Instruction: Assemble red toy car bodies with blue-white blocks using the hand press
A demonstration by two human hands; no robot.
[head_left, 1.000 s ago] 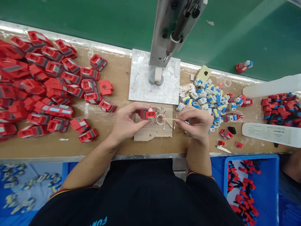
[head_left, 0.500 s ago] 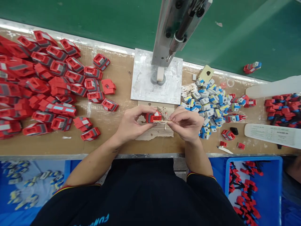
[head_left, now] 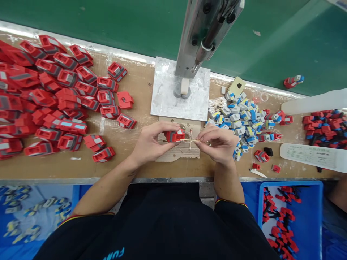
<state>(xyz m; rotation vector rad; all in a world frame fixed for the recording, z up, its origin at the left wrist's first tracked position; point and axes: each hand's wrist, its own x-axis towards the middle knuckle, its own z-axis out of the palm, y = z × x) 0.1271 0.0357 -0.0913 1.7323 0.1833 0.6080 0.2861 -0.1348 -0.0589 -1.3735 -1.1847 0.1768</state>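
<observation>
My left hand (head_left: 154,141) pinches a small red plastic toy vehicle body (head_left: 175,135) between thumb and fingers, over a torn piece of cardboard (head_left: 173,153). Opposite it, my right hand (head_left: 217,142) is closed on a thin stick that looks like a cotton swab (head_left: 188,140). The stick points left, its far end at the red body's right side; whether it touches is too small to tell. Below the stick a white swab tip shows, and a clear ring-like thing lies behind it.
A press (head_left: 187,39) with a metal base plate (head_left: 165,101) stands behind my hands. Red vehicle bodies (head_left: 67,94) crowd the left. At right lie cotton swabs (head_left: 215,104), blue-and-grey parts (head_left: 244,119) and a white-walled tray (head_left: 311,157). Blue bins (head_left: 320,213) sit below the table edge.
The red vehicle body has shifted slightly left with my left hand, and the stick's end has moved from across its front to its right edge. Both hands keep their grips.
</observation>
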